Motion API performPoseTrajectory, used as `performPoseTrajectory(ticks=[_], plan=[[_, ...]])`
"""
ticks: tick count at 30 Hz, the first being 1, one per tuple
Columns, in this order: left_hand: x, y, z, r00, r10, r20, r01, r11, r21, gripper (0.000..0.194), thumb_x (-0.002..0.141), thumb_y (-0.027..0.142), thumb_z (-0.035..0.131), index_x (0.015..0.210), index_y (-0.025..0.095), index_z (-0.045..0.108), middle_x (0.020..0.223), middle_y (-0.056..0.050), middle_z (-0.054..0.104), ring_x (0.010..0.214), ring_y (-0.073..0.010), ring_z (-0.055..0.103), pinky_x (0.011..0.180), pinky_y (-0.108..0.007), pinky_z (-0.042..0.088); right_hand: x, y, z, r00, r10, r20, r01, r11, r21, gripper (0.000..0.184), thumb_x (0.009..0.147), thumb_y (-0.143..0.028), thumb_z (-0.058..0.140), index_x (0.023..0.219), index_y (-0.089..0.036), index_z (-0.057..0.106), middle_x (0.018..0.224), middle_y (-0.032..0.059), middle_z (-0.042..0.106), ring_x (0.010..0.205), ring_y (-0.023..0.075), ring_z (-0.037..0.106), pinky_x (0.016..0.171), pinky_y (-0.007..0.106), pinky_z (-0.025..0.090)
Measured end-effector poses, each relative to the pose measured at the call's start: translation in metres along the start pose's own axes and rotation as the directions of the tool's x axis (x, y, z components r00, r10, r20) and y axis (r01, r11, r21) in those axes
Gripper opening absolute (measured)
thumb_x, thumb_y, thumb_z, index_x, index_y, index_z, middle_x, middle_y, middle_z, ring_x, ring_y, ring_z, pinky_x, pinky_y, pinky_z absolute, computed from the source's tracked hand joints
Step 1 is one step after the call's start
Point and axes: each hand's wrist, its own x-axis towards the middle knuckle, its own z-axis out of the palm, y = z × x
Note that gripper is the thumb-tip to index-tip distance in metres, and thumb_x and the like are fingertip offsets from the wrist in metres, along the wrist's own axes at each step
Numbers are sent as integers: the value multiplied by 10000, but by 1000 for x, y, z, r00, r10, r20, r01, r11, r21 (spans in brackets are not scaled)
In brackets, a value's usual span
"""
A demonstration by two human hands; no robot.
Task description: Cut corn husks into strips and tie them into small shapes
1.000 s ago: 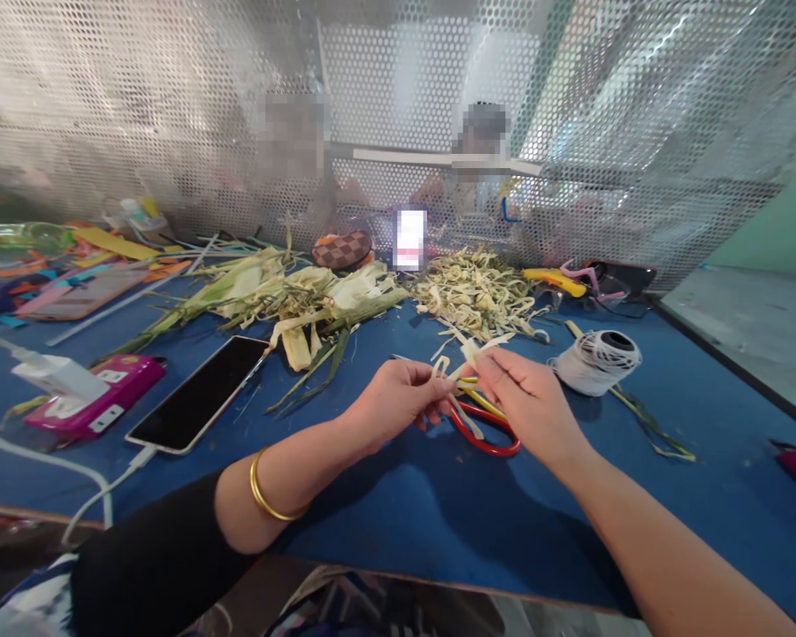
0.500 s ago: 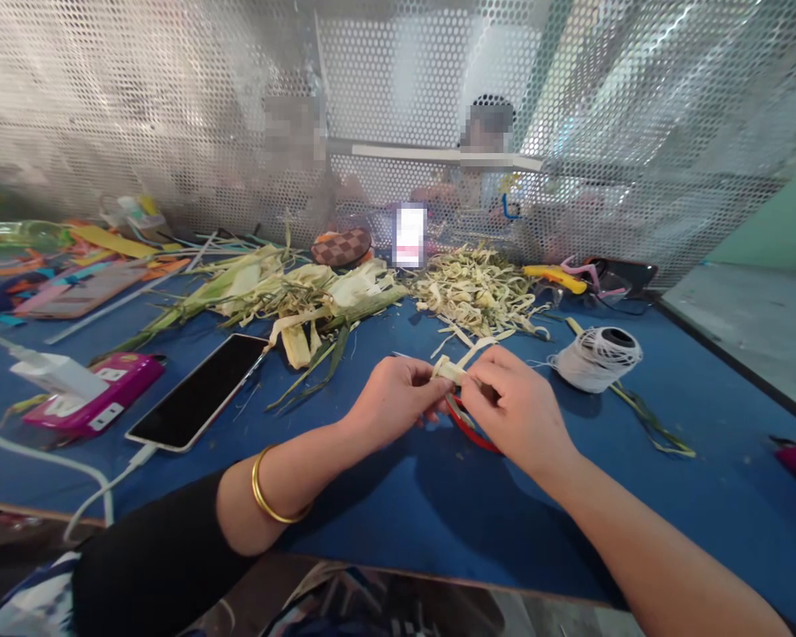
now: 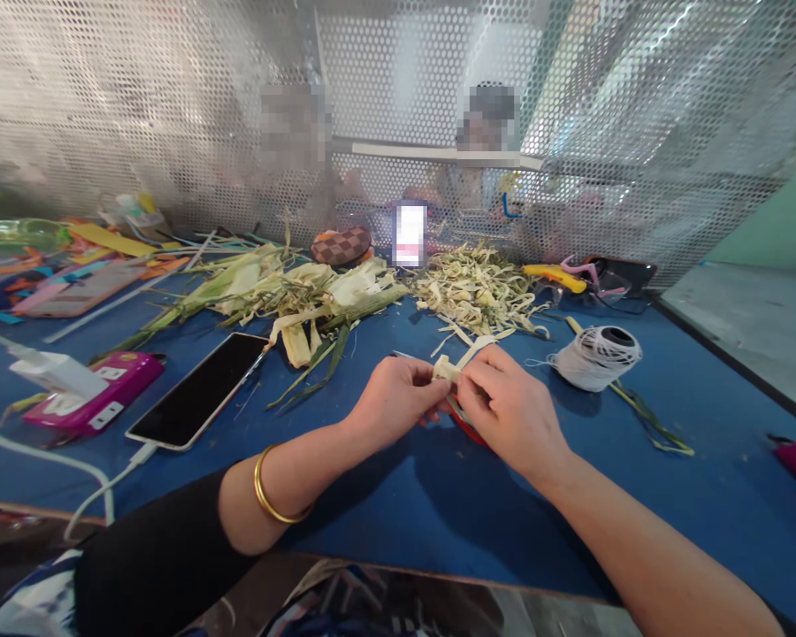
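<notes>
A pale corn husk strip [image 3: 445, 368], bent into a small roll, is pinched between the thumb and fingers of my left hand [image 3: 403, 389]. My right hand [image 3: 512, 402] is closed on the same husk at its right side, and a loose tail of the strip rises above the knuckles. The fingertips of both hands nearly meet. Below them a red curved piece [image 3: 468, 426] lies mostly hidden by my right hand, so I cannot tell its kind. Behind the hands is a heap of shredded husk strips [image 3: 478, 287].
Whole corn husks [image 3: 258, 283] are piled left of the heap. A spool of white thread [image 3: 597, 358] stands at right. On the left lie a charging phone [image 3: 200, 389] and a magenta power strip [image 3: 99, 394]. A perforated metal screen [image 3: 398, 80] borders the back, with people beyond it.
My right hand has shifted slightly at the husk, its fingers turning in closer and covering more of the red piece. The rolled husk has tilted a little. My left hand is nearly still.
</notes>
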Motion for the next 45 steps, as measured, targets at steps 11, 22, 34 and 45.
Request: performPoseTrajectory(ticks=[11,22,34,45], plan=[[-1,-3,-1,996,84,-16,-80,983,164,175,736,175,516,577,156,585,560,20,608,524,-91,558,514,-183,422,0,-1,-2,998,-14,65,14,1000,-14,345,942,-291,353,681,-188,552,786,55,556,638,124,527,571,235,381],[-2,1,-4,983,181,-42,-150,907,394,239,766,268,535,566,155,601,509,33,551,492,-77,457,474,-186,292,0,5,-4,997,69,42,-72,993,88,168,916,-313,461,858,-208,579,812,38,628,681,161,574,611,262,398],[1,-4,-2,994,97,-51,-87,979,182,186,732,268,544,598,153,603,578,10,626,547,-112,586,537,-194,408,6,0,2,886,408,218,-457,697,552,178,786,-363,586,815,-187,594,621,-21,594,481,106,491,480,237,383],[-2,-4,-3,958,288,-1,-239,799,551,214,711,198,532,507,155,485,457,65,356,468,-61,329,486,-226,195,3,6,-4,942,189,278,-282,893,350,98,849,-272,536,905,-230,604,760,-1,681,668,156,617,595,254,428]])
